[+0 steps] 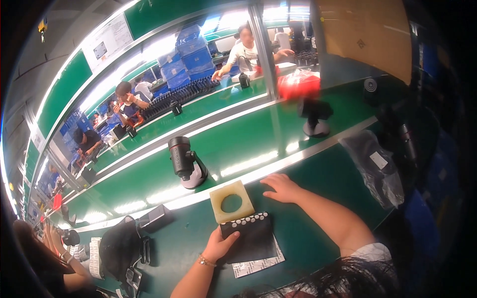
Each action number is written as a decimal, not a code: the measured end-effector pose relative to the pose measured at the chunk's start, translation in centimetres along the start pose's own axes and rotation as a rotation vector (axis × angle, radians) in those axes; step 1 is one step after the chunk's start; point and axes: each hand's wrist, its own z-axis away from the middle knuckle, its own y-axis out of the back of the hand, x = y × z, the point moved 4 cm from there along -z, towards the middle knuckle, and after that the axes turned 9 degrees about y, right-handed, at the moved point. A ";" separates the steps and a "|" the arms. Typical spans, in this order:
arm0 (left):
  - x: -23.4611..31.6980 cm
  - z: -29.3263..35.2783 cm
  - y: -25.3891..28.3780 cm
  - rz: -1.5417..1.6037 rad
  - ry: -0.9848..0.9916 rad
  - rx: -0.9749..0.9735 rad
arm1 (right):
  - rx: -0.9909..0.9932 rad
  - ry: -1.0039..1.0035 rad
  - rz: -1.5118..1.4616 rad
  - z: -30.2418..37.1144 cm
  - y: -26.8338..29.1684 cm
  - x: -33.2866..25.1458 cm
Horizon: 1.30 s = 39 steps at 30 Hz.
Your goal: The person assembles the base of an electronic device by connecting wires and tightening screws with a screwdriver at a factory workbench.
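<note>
My left hand (218, 245) grips the left edge of a black sheet (251, 243), its thumb lying on top. Round white stickers (250, 219) run in a row along the sheet's far edge. Partly beneath it, a white printed sheet (258, 266) shows at the near side. Just beyond the stickers lies a yellow foam block (216, 202) with a round hole through it. My right hand (282, 188) is to the right of the block, fingers stretched out and apart over the bench, holding nothing. A black microphone-like device (181, 156) on a round pale base stands beyond the block.
A green conveyor belt (238, 149) crosses ahead, with another dark device (314, 119) on it. A clear plastic bag (372, 166) lies at the right. A black bag (121, 248) and a dark box (155, 218) are at the left, near a co-worker's arm (74, 278).
</note>
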 end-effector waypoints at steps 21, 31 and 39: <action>-1.4 -0.5 0.7 0.028 0.098 0.048 | 0.381 -0.558 0.481 1.1 9.8 19.5; -1.1 0.0 1.0 -0.193 0.276 0.019 | 0.275 -0.491 0.365 -0.6 8.8 22.9; -0.3 -0.3 0.2 -0.166 0.185 0.067 | 0.427 -0.422 0.381 1.1 9.4 22.6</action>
